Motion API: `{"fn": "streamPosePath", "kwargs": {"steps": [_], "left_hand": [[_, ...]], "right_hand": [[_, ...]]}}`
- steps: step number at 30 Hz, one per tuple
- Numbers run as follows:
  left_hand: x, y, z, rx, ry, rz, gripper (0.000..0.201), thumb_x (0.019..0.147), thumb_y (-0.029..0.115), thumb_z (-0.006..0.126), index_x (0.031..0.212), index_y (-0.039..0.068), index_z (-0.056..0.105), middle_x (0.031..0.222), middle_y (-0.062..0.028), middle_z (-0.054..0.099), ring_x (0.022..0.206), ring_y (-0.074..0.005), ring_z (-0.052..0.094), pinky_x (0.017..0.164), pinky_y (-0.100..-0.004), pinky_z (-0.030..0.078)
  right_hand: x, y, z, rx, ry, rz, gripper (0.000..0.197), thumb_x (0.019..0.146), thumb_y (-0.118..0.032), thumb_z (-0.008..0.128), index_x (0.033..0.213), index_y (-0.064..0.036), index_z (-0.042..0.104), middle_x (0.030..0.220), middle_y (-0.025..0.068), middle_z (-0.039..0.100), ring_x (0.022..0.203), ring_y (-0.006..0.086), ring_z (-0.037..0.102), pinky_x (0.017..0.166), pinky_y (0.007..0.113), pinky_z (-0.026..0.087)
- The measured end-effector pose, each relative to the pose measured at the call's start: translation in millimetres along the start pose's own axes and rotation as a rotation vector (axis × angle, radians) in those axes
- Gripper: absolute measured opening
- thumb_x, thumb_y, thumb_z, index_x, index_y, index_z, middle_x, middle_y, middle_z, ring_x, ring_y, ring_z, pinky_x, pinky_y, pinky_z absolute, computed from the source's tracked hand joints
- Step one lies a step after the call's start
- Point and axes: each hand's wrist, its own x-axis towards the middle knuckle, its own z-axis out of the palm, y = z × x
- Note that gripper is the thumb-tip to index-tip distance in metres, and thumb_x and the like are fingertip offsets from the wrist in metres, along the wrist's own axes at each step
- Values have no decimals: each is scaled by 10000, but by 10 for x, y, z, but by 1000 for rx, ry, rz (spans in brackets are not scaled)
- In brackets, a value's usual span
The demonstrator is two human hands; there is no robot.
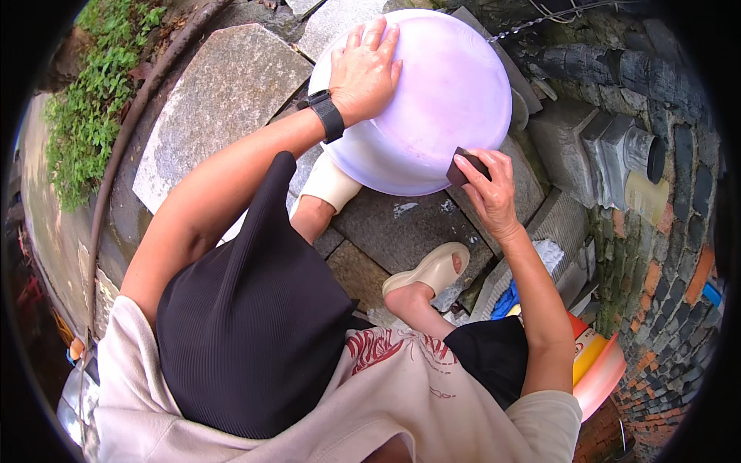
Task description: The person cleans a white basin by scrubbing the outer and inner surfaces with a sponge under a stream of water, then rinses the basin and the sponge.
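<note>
A large pale purple plastic basin is tilted in front of me above the paving, a broad round face of it turned up toward me. My left hand lies on its left side, fingers stretched out and pressed to the wet-looking surface; a black band circles that wrist. At the lower right edge of the basin, my right hand grips a dark brown sponge-like block between thumb and fingers. The block touches the basin's edge. What supports the basin underneath is hidden.
Uneven stone slabs cover the ground, with my cream slippers on them. A brick wall with a grey pipe end rises at right. An orange-and-yellow tub stands beside me; a brown hose and plants run along the left.
</note>
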Motion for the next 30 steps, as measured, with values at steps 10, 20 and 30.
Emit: {"fn": "streamPosePath", "kwargs": {"steps": [10, 20, 30], "left_hand": [[-26, -138, -1, -39, -9, 19, 492, 898, 209, 555, 1358, 55, 477, 1423, -182, 435, 1276, -401, 426, 999, -501, 417], [21, -42, 29, -68, -31, 21, 474, 908, 192, 529, 1348, 24, 474, 1403, -204, 447, 1259, -411, 438, 1024, -484, 396], [-1, -29, 87, -47, 33, -29, 471, 898, 175, 527, 1348, 44, 485, 1394, -195, 463, 1256, -412, 442, 1039, -481, 381]], "right_hand": [[465, -123, 206, 126, 11, -154, 474, 641, 7, 710, 1100, -111, 695, 1060, 76, 626, 950, 262, 578, 844, 373, 504], [668, -382, 416, 71, 45, -273, 405, 704, -67, 643, 1101, -134, 692, 1083, 66, 613, 990, 254, 571, 862, 373, 484], [156, -163, 145, 6, 39, -42, 536, 642, -3, 723, 1163, -115, 665, 1119, 119, 585, 1014, 309, 549, 884, 412, 473]]}}
